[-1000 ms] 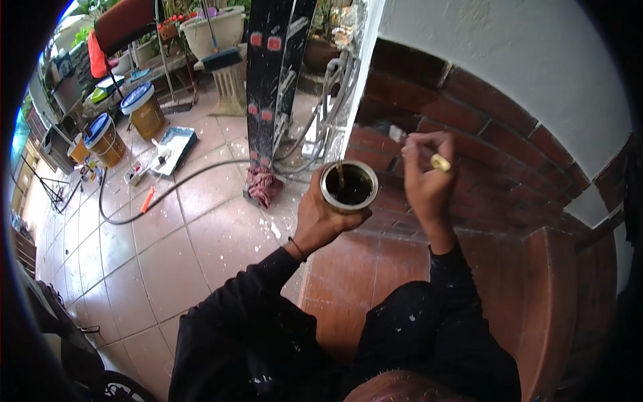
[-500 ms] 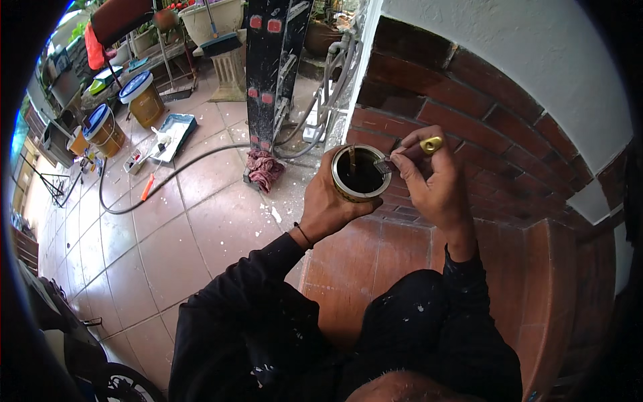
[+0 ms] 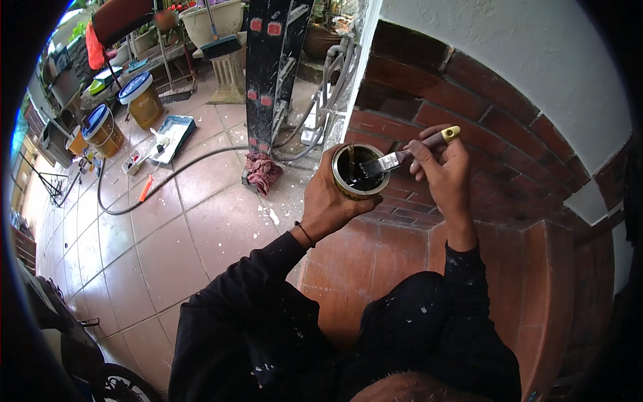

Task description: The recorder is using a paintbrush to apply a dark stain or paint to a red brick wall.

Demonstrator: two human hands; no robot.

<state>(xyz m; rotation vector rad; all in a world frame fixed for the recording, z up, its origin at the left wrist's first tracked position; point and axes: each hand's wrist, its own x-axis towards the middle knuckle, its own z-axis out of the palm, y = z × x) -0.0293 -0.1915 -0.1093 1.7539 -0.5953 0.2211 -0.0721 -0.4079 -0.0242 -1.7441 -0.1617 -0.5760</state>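
Over the clasped can (image 3: 363,194), right fingers (image 3: 423,155) pinch a slanting brush (image 3: 394,160), bristles (image 3: 370,169) lower left.

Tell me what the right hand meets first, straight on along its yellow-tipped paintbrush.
Likely the dark interior of the round, silver-rimmed metal can in the left hand. The paintbrush leads the right hand, bristles within the can's mouth; whether wall or contents comes first, depth leaves unclear.

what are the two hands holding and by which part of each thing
The left hand holds the can around its outer side, below the rim; the right hand holds the paintbrush by its handle.
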